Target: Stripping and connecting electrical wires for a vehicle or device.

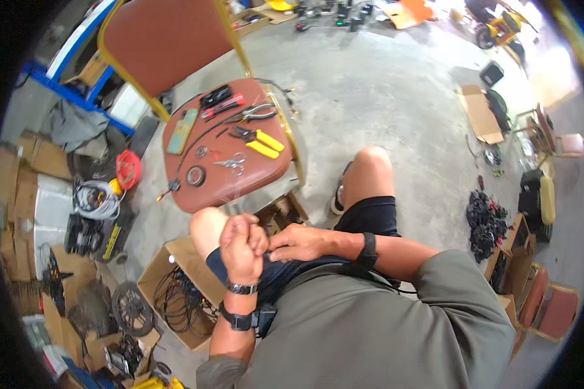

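Note:
My left hand (241, 246) is closed in a fist above my left thigh. Close beside it, my right hand (296, 243) has its fingers pressed together and pointing at the left fist. Whatever lies between them is hidden by the fingers. In front stands a chair with a red-brown seat (256, 175). On it lie yellow-handled wire strippers (261, 141), pliers (258, 113), scissors (232, 163), a roll of black tape (196, 175), a red and black tool (222, 107), a greenish flat case (182, 131) and a black cable (194, 150).
An open cardboard box (154, 272) of black cables stands by my left leg. Further left are a coiled grey cable (98, 200), a red round object (128, 170) and a spoked wheel (132, 306). A heap of black cables (485, 223) lies on the floor at right.

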`<control>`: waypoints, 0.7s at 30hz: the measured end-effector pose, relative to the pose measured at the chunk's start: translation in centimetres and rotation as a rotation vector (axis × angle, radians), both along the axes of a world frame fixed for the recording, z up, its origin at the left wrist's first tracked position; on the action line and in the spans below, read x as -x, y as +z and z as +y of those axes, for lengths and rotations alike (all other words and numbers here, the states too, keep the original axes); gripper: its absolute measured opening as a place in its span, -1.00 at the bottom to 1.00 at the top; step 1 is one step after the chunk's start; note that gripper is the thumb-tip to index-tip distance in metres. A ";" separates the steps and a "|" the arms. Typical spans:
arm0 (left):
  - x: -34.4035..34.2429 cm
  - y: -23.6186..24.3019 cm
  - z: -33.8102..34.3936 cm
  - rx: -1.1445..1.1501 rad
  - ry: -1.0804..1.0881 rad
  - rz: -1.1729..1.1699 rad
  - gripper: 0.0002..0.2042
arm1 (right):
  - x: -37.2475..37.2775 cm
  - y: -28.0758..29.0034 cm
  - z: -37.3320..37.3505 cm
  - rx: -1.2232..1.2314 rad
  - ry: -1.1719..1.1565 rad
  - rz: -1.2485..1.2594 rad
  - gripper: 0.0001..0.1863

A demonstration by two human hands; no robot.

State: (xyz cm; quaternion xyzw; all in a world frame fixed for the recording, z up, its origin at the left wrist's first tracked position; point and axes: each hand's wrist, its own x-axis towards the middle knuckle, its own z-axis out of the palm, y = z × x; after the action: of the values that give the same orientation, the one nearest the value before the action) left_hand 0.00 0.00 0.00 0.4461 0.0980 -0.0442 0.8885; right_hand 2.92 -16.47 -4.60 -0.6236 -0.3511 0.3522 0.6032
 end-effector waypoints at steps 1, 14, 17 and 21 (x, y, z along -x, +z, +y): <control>0.2 0.1 -0.1 -0.031 -0.006 0.035 -0.70 | 0.1 -0.4 0.2 0.019 0.013 0.007 -0.73; 0.4 0.5 -1.2 -0.301 -0.027 -0.175 -0.68 | 0.2 -1.6 0.9 -0.029 -0.008 0.303 -0.67; -0.1 0.3 -0.5 -0.113 -0.016 -0.134 -0.68 | -0.1 -0.9 0.9 0.033 -0.034 0.308 -0.63; -0.8 1.1 -0.6 0.123 -0.004 -0.125 -0.72 | -0.3 -1.7 -0.1 0.055 -0.008 0.310 -0.61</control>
State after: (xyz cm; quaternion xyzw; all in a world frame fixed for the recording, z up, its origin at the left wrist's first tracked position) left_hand 0.82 -0.57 1.09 0.3927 0.0389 -0.0239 0.9185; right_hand 3.21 -16.62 -6.26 -0.5794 -0.2417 0.4514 0.6342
